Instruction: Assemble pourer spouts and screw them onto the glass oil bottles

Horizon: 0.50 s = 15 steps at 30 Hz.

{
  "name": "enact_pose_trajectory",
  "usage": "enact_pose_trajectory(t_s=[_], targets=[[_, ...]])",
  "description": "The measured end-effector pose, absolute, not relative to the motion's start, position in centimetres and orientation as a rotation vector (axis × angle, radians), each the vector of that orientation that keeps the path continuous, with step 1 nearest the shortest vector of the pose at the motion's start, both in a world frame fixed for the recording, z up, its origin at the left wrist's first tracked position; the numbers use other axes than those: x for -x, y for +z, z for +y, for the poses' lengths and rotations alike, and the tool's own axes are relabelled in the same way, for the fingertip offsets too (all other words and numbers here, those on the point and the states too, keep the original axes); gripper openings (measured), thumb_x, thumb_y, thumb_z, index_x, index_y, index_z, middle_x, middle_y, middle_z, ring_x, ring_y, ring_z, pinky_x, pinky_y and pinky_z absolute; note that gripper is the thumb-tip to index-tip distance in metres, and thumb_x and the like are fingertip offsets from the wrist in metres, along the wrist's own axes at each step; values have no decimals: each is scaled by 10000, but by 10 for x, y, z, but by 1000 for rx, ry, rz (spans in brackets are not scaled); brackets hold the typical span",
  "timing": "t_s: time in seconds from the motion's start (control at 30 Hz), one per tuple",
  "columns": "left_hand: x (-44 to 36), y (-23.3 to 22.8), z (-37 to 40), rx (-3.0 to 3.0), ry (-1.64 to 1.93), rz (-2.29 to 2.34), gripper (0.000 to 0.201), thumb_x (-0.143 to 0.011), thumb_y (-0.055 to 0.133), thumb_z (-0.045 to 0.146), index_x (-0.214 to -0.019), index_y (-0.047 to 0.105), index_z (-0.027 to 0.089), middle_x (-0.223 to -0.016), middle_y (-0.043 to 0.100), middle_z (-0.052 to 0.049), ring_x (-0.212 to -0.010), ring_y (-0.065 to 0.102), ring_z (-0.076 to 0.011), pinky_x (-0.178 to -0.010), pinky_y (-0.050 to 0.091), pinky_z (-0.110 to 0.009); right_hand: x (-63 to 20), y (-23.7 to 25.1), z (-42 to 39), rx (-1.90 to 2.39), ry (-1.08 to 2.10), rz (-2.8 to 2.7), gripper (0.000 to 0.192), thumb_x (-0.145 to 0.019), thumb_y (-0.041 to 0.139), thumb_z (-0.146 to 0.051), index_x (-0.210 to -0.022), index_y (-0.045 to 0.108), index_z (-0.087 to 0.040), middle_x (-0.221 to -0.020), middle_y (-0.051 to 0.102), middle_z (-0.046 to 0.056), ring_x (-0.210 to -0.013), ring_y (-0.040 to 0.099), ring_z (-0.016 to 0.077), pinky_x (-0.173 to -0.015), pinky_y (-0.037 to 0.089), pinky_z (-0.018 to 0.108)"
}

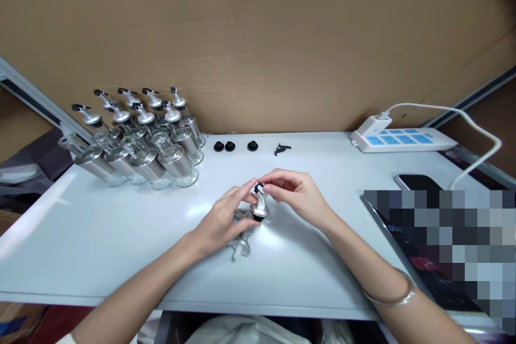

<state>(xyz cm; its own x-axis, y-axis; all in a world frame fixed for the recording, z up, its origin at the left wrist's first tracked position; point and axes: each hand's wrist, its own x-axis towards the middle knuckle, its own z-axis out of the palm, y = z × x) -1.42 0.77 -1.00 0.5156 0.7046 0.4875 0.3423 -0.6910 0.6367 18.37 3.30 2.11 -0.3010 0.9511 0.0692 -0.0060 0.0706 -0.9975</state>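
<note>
Bright even light, table (pixel 100 236) glare, bowed edges.

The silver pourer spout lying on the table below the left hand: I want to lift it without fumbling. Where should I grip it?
Grip the spare pourer spout by its narrow tube, coming from above. It lies flat on the white table, partly under the left hand, so that hand probably has to move aside first.

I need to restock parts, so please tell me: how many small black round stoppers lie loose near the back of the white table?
3. Two sit side by side, and one lies alone to their right. More may be hidden under the hands.
</note>
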Motion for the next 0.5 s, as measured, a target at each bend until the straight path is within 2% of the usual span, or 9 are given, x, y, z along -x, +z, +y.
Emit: enact_pose_trajectory(t_s=[0.2,0.37,0.5], targets=[[15,-10,8,-2297,1057,855,779,-867,623,247,-1486,159,335,-966,623,-19,-960,612,-166,-898,529,-354,-183,19,33,1002,1380,-1460,155,-716,720,-325,-786,729,-187,-708,673,16,-559,513,96,-521,432,248],[15,-9,10,-2358,1081,787,713,-864,622,229,-1469,256,320,-974,625,-41,-935,599,-181,-836,539,-349,-183,17,34,975,1467,-1407,170,-693,751,-340,-734,706,-182,-709,694,19,-661,605,128,-634,492,274],[15,-9,12,-2364,1106,769,710,-859,629,233,-1466,270,311,-988,634,-53,-944,595,-191,-839,533,-362,-186,19,34,957,1528,-1399,156,-674,773,-308,-766,729,-190,-752,715,23,-695,642,138,-694,525,296]])
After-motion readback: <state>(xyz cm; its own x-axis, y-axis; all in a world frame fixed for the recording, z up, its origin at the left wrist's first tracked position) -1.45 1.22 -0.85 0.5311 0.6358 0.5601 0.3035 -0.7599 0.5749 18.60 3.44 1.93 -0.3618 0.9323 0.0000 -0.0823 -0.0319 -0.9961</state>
